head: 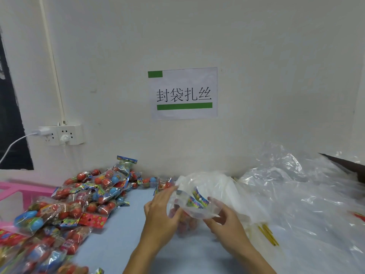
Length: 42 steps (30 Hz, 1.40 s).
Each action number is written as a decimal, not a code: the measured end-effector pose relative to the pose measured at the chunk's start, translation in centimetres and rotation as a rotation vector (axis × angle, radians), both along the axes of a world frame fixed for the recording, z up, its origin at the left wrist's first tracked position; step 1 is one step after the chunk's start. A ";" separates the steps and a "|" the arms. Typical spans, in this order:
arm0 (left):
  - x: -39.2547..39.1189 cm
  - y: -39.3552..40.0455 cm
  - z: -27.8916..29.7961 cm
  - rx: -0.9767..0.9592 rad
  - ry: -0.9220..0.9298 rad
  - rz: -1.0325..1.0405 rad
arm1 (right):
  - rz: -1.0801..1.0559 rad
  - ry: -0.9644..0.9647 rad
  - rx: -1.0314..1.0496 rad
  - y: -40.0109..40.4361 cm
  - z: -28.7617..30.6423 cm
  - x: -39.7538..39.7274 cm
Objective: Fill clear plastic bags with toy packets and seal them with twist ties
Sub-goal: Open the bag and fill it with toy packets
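Clear bag (199, 194) held above the blue table (122, 230), toy packets inside
The film looks light, limp and slippery; best pinched at its mouth. Left hand (161, 212) cups its left side, fingers curled on it; right hand (225, 222) pinches the lower right edge. Loose packets (79, 206) lie left, twist ties (269, 234) right

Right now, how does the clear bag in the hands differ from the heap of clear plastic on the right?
The clear bag is held up by the left hand and the right hand; the plastic heap lies untouched on the table. The clear bag holds toy packets; no packets show in the plastic heap. Both are transparent and crinkled.
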<state>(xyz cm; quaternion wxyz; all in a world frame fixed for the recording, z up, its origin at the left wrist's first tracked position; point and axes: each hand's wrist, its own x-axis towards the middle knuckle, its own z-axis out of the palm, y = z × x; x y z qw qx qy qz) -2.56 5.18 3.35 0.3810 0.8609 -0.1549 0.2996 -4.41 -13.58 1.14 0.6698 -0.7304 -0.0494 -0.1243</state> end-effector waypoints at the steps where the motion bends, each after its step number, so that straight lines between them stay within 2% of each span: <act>1: 0.0 -0.1 0.0 0.006 0.007 -0.021 | -0.016 -0.019 0.003 0.1 0.1 0.0; 4: -0.3 -0.2 0.1 -0.047 0.018 -0.042 | -0.104 -0.075 -0.065 0.3 0.3 -0.3; 9: -0.4 -0.2 0.7 -0.222 -0.085 -0.041 | -0.151 -0.227 -0.090 0.3 1.6 -0.9; 14: -0.4 -0.1 1.2 -0.391 -0.050 -0.038 | -0.177 -0.262 -0.105 0.1 2.1 -1.2; 23: -0.2 -0.1 0.8 -0.257 -0.029 -0.086 | -0.218 -0.206 0.056 0.2 1.8 -1.1; 25: -0.1 -0.1 0.8 -0.249 0.019 -0.100 | -0.302 -0.185 0.112 -0.3 1.8 -0.8; 30: -0.1 -0.1 0.2 -0.176 0.347 -0.072 | -0.504 -0.040 0.278 -2.0 1.7 0.1; 32: -0.3 -0.5 -0.1 -0.145 0.417 -0.029 | -0.570 -0.015 0.329 -2.4 2.0 0.1; 34: -0.3 -0.9 -0.3 -0.185 0.434 -0.026 | -0.665 -0.053 0.293 -2.5 2.6 -0.3; 37: -0.3 -1.7 -0.5 -0.313 0.470 -0.085 | -0.761 -0.245 0.158 -2.0 3.5 -1.2; 40: -0.6 -2.2 -0.4 -0.446 0.499 -0.150 | -0.837 -0.471 -0.065 -1.0 3.9 -2.0; 42: -0.7 -2.1 -0.6 -0.506 0.543 -0.268 | -0.867 -0.583 -0.264 -0.5 4.0 -2.4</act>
